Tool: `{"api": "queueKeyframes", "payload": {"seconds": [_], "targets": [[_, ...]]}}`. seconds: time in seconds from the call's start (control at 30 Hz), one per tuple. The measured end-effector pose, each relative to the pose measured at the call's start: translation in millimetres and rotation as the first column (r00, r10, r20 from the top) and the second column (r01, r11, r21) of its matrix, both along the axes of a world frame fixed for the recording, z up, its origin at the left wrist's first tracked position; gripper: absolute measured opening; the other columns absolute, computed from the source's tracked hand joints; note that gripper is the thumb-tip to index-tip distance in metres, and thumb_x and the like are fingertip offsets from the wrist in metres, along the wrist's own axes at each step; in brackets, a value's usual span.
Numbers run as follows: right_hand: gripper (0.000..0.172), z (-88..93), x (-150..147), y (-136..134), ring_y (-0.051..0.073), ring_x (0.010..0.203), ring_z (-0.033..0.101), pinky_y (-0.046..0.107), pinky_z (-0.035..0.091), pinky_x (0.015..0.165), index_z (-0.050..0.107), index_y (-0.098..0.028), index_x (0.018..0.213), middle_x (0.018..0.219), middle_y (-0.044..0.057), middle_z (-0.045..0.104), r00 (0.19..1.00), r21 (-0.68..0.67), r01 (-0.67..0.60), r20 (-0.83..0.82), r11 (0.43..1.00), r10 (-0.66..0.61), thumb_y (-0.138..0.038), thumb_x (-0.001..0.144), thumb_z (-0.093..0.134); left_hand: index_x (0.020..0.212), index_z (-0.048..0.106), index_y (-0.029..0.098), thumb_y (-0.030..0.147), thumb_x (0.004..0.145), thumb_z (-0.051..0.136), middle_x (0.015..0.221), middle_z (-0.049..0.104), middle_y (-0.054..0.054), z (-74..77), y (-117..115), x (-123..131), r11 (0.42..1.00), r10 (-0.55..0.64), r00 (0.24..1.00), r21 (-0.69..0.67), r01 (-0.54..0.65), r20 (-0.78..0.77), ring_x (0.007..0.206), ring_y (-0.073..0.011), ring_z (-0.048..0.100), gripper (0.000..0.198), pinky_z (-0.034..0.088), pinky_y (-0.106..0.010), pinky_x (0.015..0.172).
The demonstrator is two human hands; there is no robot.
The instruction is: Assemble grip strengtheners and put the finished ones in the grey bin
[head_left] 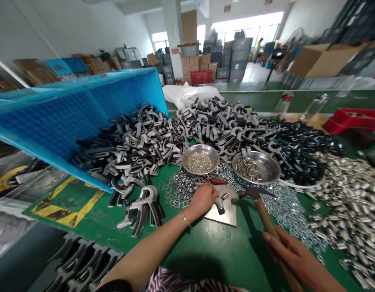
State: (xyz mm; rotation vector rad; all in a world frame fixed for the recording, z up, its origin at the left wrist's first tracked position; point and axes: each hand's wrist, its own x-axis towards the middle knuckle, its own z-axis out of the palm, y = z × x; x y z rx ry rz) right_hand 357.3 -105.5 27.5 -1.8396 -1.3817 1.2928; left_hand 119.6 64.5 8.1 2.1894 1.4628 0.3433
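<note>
My left hand [203, 198] is closed, its fingers pinched on a small metal part [220, 204] that stands on a flat steel plate [228, 215] on the green table. My right hand [292, 255] grips the wooden handle of a hammer [256, 194], whose dark head hovers just right of the plate. A thin bracelet circles my left wrist. Several assembled grey-and-black hand grippers [141, 209] lie to the left of my left hand.
Two steel bowls [201, 160] [256, 168] of small parts sit behind the plate, amid loose metal rings [178, 188]. A tipped blue crate [62, 117] spills handle parts [138, 142]. Silver sleeves [348, 194] lie at the right, black pieces [303, 150] behind, a red tray [351, 119] far right.
</note>
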Motion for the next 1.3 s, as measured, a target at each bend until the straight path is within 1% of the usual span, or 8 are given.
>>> {"api": "queueKeyframes", "payload": {"seconds": [0.13, 0.27, 0.47, 0.7, 0.93, 1.07, 1.2, 1.3], "targets": [[0.043, 0.4, 1, 5, 0.024, 0.08, 0.067, 0.032, 0.055, 0.071, 0.065, -0.022, 0.105, 0.084, 0.004, 0.071, 0.999, 0.017, -0.035, 0.008, 0.999, 0.035, -0.059, 0.088, 0.053, 0.087, 0.066, 0.014, 0.028, 0.093, 0.054, 0.094, 0.067, -0.01, 4.8, 0, -1, 0.987, -0.121, 0.991, 0.097, 0.127, -0.064, 0.091, -0.0226, 0.062, 0.019, 0.044, -0.033, 0.082], [0.039, -0.4, 10, 11, 0.022, 0.068, 0.066, 0.032, 0.054, 0.059, 0.062, -0.023, 0.105, 0.078, 0.004, 0.069, 0.993, 0.015, -0.107, 0.054, 0.994, 0.106, -0.056, 0.091, 0.048, 0.097, 0.064, 0.013, 0.027, 0.097, 0.048, 0.103, 0.064, -0.013, 14.3, -5, -5, 0.865, -0.37, 0.897, 0.264, 0.428, -0.24, 0.105, -0.0261, 0.057, 0.021, 0.037, -0.041, 0.097], [0.035, 16.0, 13, 28, 0.026, 0.08, 0.068, 0.036, 0.052, 0.071, 0.062, -0.026, 0.098, 0.085, 0.007, 0.071, 0.934, 0.121, -0.193, 0.328, 0.974, 0.144, -0.056, 0.092, 0.047, 0.147, 0.029, 0.015, 0.058, 0.066, 0.078, 0.13, 0.053, -0.017, 2.5, -35, -14, 0.982, -0.136, 0.991, 0.131, 0.136, -0.009, 0.122, -0.0351, 0.046, 0.104, 0.031, -0.051, 0.106], [0.042, 49.9, -15, 47, 0.02, 0.063, 0.061, 0.03, 0.045, 0.061, 0.056, -0.026, 0.086, 0.067, 0.001, 0.063, 0.927, 0.129, -0.257, 0.313, 0.958, 0.207, -0.056, 0.099, 0.029, 0.147, 0.026, 0.014, 0.047, 0.073, 0.077, 0.118, 0.06, -0.015, -13.2, -46, -13, 0.993, -0.073, 0.992, 0.097, 0.064, 0.102, 0.115, -0.0327, 0.051, 0.096, 0.033, -0.048, 0.106], [0.045, 35.5, -24, 64, 0.02, 0.063, 0.062, 0.03, 0.044, 0.063, 0.056, -0.025, 0.079, 0.066, 0.001, 0.063, 0.905, 0.039, -0.336, 0.289, 0.941, 0.311, -0.056, 0.099, 0.031, 0.152, 0.015, 0.008, 0.041, 0.074, 0.076, 0.131, 0.054, -0.02, -12.4, -47, -12, 0.998, -0.049, 0.993, 0.055, 0.043, 0.107, 0.124, -0.0343, 0.047, 0.104, 0.028, -0.05, 0.112], [0.042, 20.4, -22, 59, 0.022, 0.068, 0.064, 0.032, 0.047, 0.068, 0.058, -0.024, 0.085, 0.069, 0.002, 0.065, 0.928, 0.096, -0.258, 0.302, 0.961, 0.219, -0.058, 0.096, 0.036, 0.153, 0.015, 0.01, 0.041, 0.074, 0.076, 0.133, 0.054, -0.02, -12.6, -48, -10, 1.0, -0.015, 0.991, 0.026, 0.012, 0.13, 0.126, -0.0358, 0.047, 0.105, 0.029, -0.051, 0.111], [0.058, -8.6, -8, 51, 0.021, 0.053, 0.061, 0.031, 0.048, 0.053, 0.063, -0.024, 0.081, 0.059, 0.001, 0.062, 0.98, -0.07, -0.152, 0.117, 0.986, 0.16, -0.065, 0.095, 0.025, 0.152, 0.024, 0.014, 0.039, 0.071, 0.079, 0.127, 0.059, -0.016, -10.4, -49, -15, 0.999, 0.0, 0.982, -0.036, 0.007, 0.19, 0.125, -0.037, 0.047, 0.101, 0.03, -0.054, 0.112], [0.056, -19.9, 1, 56, 0.028, 0.074, 0.07, 0.037, 0.056, 0.066, 0.07, -0.023, 0.091, 0.08, 0.008, 0.073, 0.982, 0.127, -0.048, 0.189, 0.991, 0.023, -0.071, 0.085, 0.043, 0.149, 0.032, 0.018, 0.039, 0.069, 0.08, 0.122, 0.061, -0.013, -0.4, -56, -24, 0.996, 0.073, 0.947, -0.072, -0.053, 0.313, 0.121, -0.0351, 0.05, 0.096, 0.037, -0.054, 0.108]]}}
